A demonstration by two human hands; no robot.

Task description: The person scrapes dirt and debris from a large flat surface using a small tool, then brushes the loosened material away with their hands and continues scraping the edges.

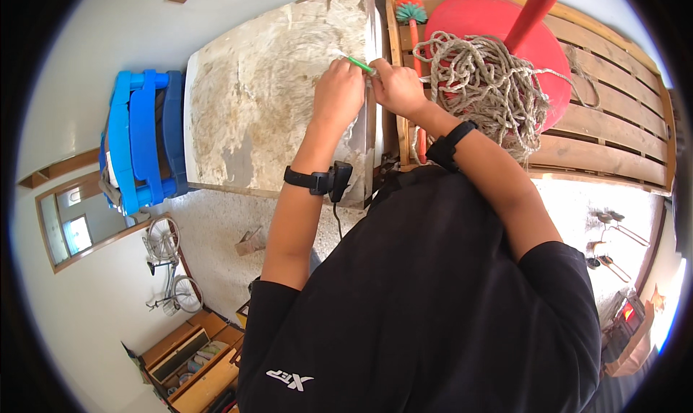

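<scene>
Over the right edge of a worn, stained tabletop (270,83), my two hands are close together. A thin green rod (359,64), perhaps a tool handle, spans the gap between their fingers. My left hand (340,94) is closed around its left end. Bent fingers of my right hand (400,87) meet the other end and grip a pale rope (425,79). That rope leads right to a tangled rope heap (487,83). A strand hangs below my left hand. The fingers hide the exact contact between rod and rope.
The heap lies on a red round base (460,15) with a red pole (533,15), on a slatted wooden bench (606,137). Beside it is an orange-handled brush (416,39). Stacked blue plastic stools or chairs (143,137) stand left; a bicycle (170,272) is further off.
</scene>
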